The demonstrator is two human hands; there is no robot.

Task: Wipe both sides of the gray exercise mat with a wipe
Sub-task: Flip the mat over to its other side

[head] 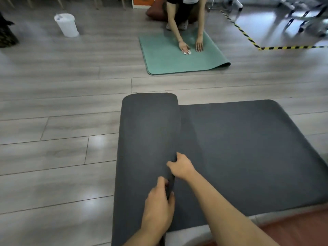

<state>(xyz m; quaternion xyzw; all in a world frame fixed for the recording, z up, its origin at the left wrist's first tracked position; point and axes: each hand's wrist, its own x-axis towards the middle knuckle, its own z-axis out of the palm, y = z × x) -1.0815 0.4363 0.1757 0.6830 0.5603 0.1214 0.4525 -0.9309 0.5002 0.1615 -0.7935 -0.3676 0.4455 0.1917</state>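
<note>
Gray mat [248, 148] lay on the wood floor [53, 121], left part folded over onto itself. Left grip [158, 201] clasped the flap's edge on the near side; right grip [181, 167] pinched the same edge just beyond. Farther off, another person [184, 13] pressed a white wipe [186, 52] onto a green mat [177, 64].

looks like an open lab or studio room tbh: plank floor [53, 103], yellow-black tape [245, 35] near wheeled frames [301, 20], white bin [67, 25], gray mat [248, 148] and green mat [168, 63] laid out
</note>
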